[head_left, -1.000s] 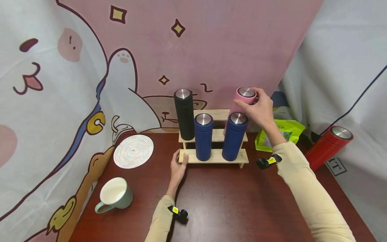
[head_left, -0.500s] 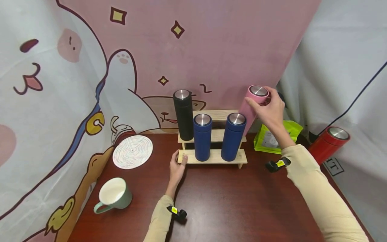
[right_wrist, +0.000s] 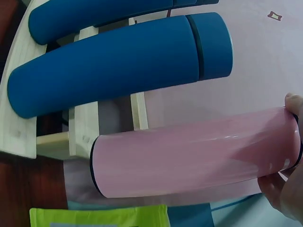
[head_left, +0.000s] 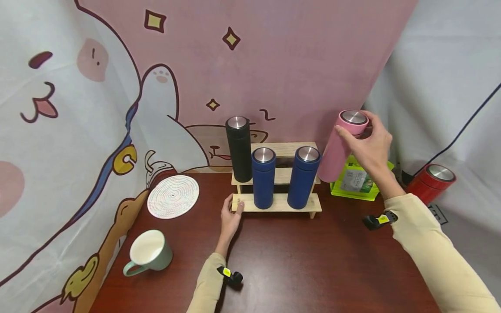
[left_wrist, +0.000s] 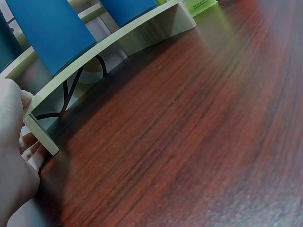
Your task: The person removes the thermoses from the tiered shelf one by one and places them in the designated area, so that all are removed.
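Your right hand [head_left: 369,145] clamps a pink cylindrical flask [head_left: 338,152], your left hand [head_left: 231,221] a wooden rack [head_left: 278,202]; lime-green pouch [head_left: 354,182] by the counter's [head_left: 293,261] back edge.

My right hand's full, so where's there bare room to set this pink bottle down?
Widest: the table before the wooden rack, between your sleeves. The middle shelf looks bare right of the black bottle. Crowded: the front shelf, with two blue bottles, and right of the rack: green bag, red bottle.
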Action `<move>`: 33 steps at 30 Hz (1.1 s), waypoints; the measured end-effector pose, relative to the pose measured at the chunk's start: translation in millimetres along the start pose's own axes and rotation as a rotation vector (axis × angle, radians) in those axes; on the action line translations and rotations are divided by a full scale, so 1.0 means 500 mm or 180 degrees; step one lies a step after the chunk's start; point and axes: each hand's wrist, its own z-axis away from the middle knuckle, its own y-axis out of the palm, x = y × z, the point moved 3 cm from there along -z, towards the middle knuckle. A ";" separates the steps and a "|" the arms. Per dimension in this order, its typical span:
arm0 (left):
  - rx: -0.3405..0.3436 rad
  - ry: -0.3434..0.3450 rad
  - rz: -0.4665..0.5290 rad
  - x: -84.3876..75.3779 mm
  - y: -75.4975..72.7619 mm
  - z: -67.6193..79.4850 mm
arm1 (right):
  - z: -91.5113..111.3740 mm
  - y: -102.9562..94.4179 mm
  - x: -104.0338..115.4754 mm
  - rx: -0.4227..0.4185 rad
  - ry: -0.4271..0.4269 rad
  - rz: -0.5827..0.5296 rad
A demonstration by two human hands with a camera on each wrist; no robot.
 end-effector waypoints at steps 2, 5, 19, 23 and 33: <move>0.0010 0.0002 0.0003 0.000 0.000 0.000 | 0.004 -0.010 -0.003 -0.0026 0.0003 0.0051; 0.0022 0.0016 0.0012 -0.002 0.000 0.000 | 0.011 -0.025 -0.010 0.0010 0.0032 0.0106; 0.0037 -0.0039 -0.0001 0.000 0.000 0.000 | 0.050 -0.081 -0.058 0.0120 0.0250 0.0242; 0.0030 -0.0024 0.0002 -0.002 0.001 0.000 | 0.062 -0.098 -0.075 0.0049 0.0310 0.0349; -0.0022 0.0070 -0.0053 -0.003 0.002 0.003 | 0.103 -0.130 -0.129 0.0107 0.0560 0.0620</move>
